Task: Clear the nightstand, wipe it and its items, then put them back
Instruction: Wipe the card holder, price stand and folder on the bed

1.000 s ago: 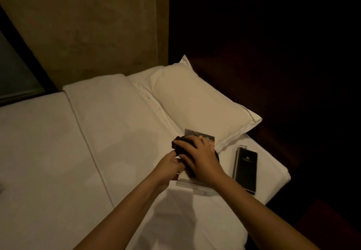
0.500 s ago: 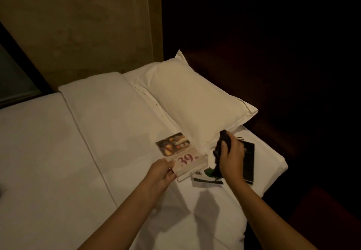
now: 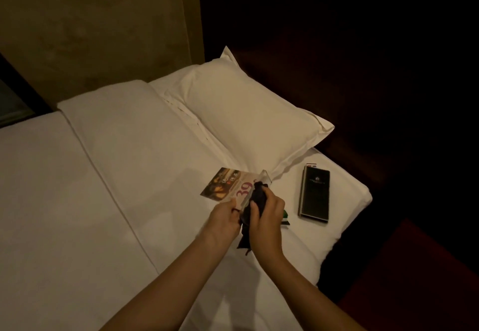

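Pinch the sign [image 3: 233, 188] firmly at its near edge with your left hand [image 3: 224, 218] while your right hand [image 3: 267, 216], closed on the dark cloth [image 3: 255, 205], wipes outward over the clear edge.

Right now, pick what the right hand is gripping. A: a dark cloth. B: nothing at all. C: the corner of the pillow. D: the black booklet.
A: the right hand is closed around the dark cloth, pressing it against the edge of the sign card that the left hand steadies, while the black booklet lies untouched on the bed.
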Motion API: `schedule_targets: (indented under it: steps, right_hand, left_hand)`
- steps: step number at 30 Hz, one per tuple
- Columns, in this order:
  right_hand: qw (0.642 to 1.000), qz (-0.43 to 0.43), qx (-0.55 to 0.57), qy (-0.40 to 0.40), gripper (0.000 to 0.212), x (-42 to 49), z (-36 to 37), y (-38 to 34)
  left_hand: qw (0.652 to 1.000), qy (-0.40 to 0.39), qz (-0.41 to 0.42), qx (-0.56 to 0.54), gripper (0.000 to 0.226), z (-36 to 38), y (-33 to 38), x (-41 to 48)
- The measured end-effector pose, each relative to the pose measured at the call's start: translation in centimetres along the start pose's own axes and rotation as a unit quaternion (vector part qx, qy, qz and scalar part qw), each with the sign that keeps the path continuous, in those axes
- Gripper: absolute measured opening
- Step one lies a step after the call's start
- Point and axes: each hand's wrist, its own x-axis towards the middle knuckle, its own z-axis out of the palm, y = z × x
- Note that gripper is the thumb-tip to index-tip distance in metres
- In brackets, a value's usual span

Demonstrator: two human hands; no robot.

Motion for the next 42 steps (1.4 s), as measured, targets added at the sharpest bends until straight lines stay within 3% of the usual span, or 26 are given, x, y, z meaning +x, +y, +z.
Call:
schedule_targets:
  steps: [1,4,7,10,15,28,30,35,38,42]
  right_hand:
    - [1.000,-0.008,-0.009,-0.005,0.042,0.0,-0.2,0.4]
    - [0.998,-0.020,-0.045,-0.030,0.040,0.5,-1.3,1.7]
    - [0.995,-0.017,-0.084,-0.042,0.040,2.3,-2.5,3.4]
    - [0.987,-0.006,-0.138,-0.082,0.039,4.6,-3.9,5.2]
    - [0.968,0.028,-0.213,-0.128,0.037,8.0,-7.7,9.2]
    - [0.932,0.136,-0.290,-0.168,0.041,15.4,-15.2,18.0]
    - [0.928,0.149,-0.287,-0.183,0.042,16.3,-15.6,19.2]
    - [0.918,0.175,-0.282,-0.217,0.044,18.0,-16.2,21.7]
    - [0.914,0.191,-0.274,-0.231,0.045,18.8,-16.4,22.9]
    - [0.913,0.212,-0.259,-0.235,0.044,19.8,-17.2,24.3]
  left_hand:
    - [0.998,0.001,-0.031,-0.058,0.034,-0.4,0.0,0.3]
    - [0.995,-0.015,-0.063,-0.082,0.033,-1.1,-0.7,1.2]
    - [0.997,0.022,-0.051,0.048,0.034,-1.7,-1.6,2.4]
    - [0.996,0.026,-0.055,0.058,0.023,-2.6,-2.2,3.3]
    - [0.983,0.112,-0.024,0.145,0.024,-4.1,-3.3,6.4]
    - [0.894,0.187,-0.097,0.396,0.032,-4.6,-6.1,14.2]
    - [0.855,0.210,-0.096,0.465,0.030,-4.0,-6.4,15.1]
    - [0.662,0.271,0.032,0.698,0.044,0.5,-6.8,16.6]
    - [0.574,0.159,0.068,0.801,0.043,5.3,-7.8,18.3]
    - [0.533,0.012,0.091,0.841,0.047,12.8,-9.9,20.5]
